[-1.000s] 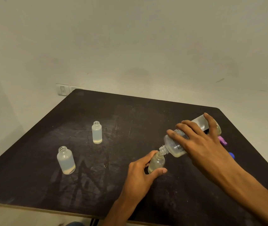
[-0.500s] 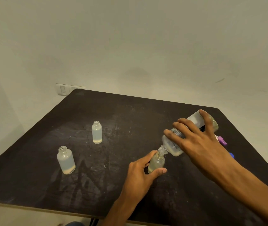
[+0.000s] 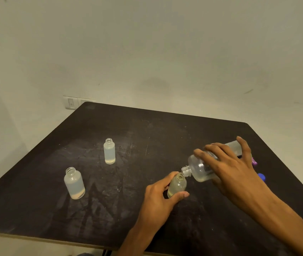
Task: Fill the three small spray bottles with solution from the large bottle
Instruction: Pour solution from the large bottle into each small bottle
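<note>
Pouring is the step in hand. The right hand (image 3: 228,170) wraps its fingers over the large clear plastic bottle (image 3: 200,169) and holds it tipped nearly flat above the dark scuffed desk (image 3: 147,130), near its right edge, so that the threaded neck points down and left. That neck meets the open mouth of a small clear round bottle (image 3: 177,186), which the left hand (image 3: 158,196) grips between thumb and curled fingers, standing on the desk toward the near edge. The grip seems meant to keep the light bottle from tipping or sliding while the neck bears on its rim, and to keep the two openings lined up. Pale yellowish liquid lies along the lower side of the large bottle and in the bottom of the small one; whether a stream is running just now is too fine to tell.

Two more small frosted bottles stand uncapped and well apart from the hands: one toward the left edge (image 3: 74,182), one nearer the middle of the desk (image 3: 109,151). Each shows only a shallow layer at its base, so they likely remain to be filled. A purple piece (image 3: 254,161) and a blue piece (image 3: 261,176) peek out behind the right hand by the right edge, perhaps spray caps set aside to leave the mouths open.
</note>
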